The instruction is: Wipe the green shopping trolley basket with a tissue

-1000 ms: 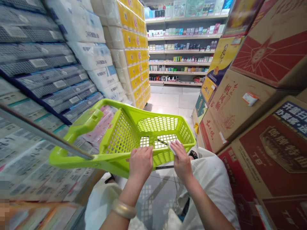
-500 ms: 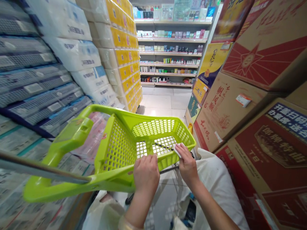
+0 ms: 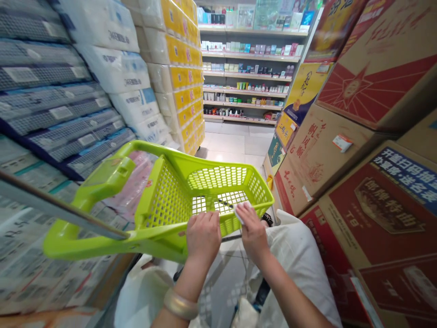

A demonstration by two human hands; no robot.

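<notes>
A lime-green plastic shopping basket [image 3: 170,200] is tilted in front of me, its long handle [image 3: 99,182] pointing left. My left hand [image 3: 203,237] is curled over the basket's near rim and grips it. My right hand [image 3: 251,230] presses a small white cloth or tissue [image 3: 238,213] against the rim just to the right, fingers closed on it. The basket is empty inside. A pale bangle [image 3: 179,304] sits on my left wrist.
Stacked packs of tissue paper [image 3: 112,77] wall the left side, cardboard cartons [image 3: 358,150] the right. The tiled aisle [image 3: 232,141] runs ahead to shelves of small goods [image 3: 249,73]. White plastic bags [image 3: 293,255] lie by my legs. A metal bar [image 3: 58,207] crosses at left.
The basket has swung slightly, and my right hand with the cloth has slid a little left along the rim. My left hand keeps its grip.
</notes>
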